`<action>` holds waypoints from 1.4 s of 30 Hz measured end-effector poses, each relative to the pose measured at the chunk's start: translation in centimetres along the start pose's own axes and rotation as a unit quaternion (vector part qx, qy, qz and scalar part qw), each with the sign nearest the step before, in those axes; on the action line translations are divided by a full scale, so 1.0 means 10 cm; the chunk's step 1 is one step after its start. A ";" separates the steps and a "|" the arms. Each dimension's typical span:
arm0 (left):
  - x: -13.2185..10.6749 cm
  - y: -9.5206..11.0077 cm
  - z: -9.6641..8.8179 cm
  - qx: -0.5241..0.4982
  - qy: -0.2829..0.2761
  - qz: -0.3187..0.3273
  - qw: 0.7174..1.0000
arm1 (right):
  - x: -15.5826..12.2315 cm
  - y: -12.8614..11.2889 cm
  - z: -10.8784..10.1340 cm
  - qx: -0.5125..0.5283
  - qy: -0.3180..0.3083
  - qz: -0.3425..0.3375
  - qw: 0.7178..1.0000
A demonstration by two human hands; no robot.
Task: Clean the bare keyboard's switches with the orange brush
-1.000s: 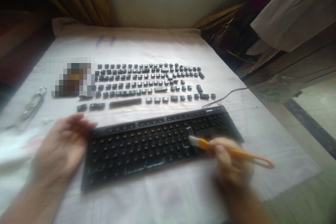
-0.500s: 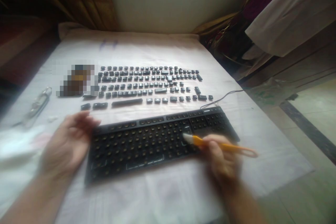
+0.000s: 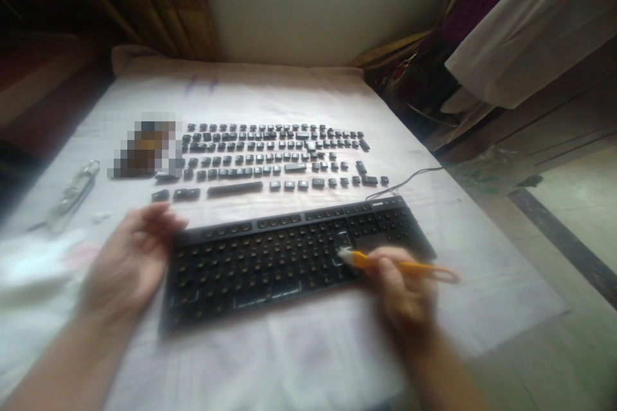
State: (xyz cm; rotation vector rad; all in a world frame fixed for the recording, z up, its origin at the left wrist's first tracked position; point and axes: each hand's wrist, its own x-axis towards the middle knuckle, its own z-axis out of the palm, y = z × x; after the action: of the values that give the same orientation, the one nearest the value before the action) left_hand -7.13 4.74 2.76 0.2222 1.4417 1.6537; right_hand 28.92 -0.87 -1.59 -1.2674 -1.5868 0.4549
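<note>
A black keyboard (image 3: 270, 270) with its keycaps off lies at a slant on the cloth-covered table, its key sockets bare. At its left end, my left hand (image 3: 130, 257) curls its fingers against the upper corner and grips it; the fingertips are partly blurred. My right hand (image 3: 405, 289) pinches a brush (image 3: 414, 266) with an orange handle ending in a loop. The pale bristles touch or hover just over the sockets right of the middle; I cannot tell which. Beyond the keyboard, removed black keycaps (image 3: 260, 157) are laid out in rows, with the long space bar (image 3: 234, 189) nearest.
A clear plastic-looking tool or packet (image 3: 72, 196) lies at the left. Behind it is a pixelated object (image 3: 144, 148). The keyboard's cable (image 3: 405, 178) runs off the table's right edge. White cloth (image 3: 43, 289) is bunched at the lower left.
My right hand and the brush have shifted slightly left, with the bristles still at the same area of the keyboard. My left hand stays at the corner. The view has moved a little.
</note>
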 end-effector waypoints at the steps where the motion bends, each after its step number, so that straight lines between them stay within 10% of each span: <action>1: 0.00 0.00 0.00 0.000 -0.001 0.000 1.000 | 0.00 -0.01 0.01 0.010 0.000 0.004 1.000; 42: -0.03 0.01 0.05 -0.007 0.001 0.001 1.000 | -0.08 -0.21 0.16 -0.036 -0.017 -0.052 0.998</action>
State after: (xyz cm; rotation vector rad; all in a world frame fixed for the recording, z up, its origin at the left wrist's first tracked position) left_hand -6.71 4.87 3.07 0.2149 1.4315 1.6644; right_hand 26.45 -1.86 -0.99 -1.2299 -1.7018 0.3593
